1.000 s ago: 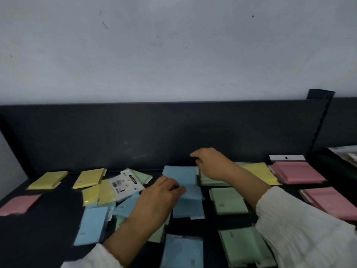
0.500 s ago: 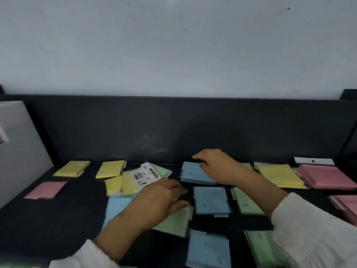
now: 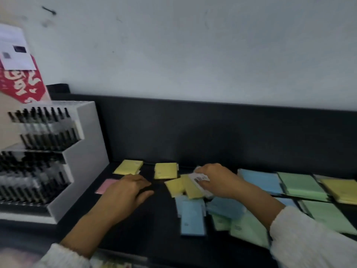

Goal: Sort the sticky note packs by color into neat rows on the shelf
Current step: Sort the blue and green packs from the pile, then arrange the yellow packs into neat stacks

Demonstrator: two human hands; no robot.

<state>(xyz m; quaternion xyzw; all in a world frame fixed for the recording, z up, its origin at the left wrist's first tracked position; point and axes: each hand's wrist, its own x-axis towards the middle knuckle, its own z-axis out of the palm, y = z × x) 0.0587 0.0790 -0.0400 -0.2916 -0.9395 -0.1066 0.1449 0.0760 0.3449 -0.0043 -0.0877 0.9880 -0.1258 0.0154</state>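
Sticky note packs lie on the black shelf [image 3: 154, 229]. Two yellow packs [image 3: 128, 167] sit side by side at the back left, and two more yellow packs [image 3: 174, 187] lie loose and overlapping in the middle. My right hand [image 3: 218, 180] reaches over them and grips a pack with a white barcode label [image 3: 200, 178]. My left hand [image 3: 127, 192] lies flat with relaxed fingers on the shelf, covering part of a pink pack [image 3: 105, 185]. Blue packs [image 3: 192, 219] and green packs [image 3: 245, 229] are jumbled under my right forearm.
A white tiered display stand [image 3: 85, 151] full of dark pens blocks the shelf's left end. Behind it hangs a red sign [image 3: 21, 84]. At the right lie a blue pack [image 3: 260, 180], green packs [image 3: 301, 185] and a yellow pack [image 3: 342, 190]. A black back panel [image 3: 212, 132] borders the shelf.
The view has swung left. My right hand left the blue pack at the back and now holds the white-labelled pack. My left hand moved left onto the pink pack.
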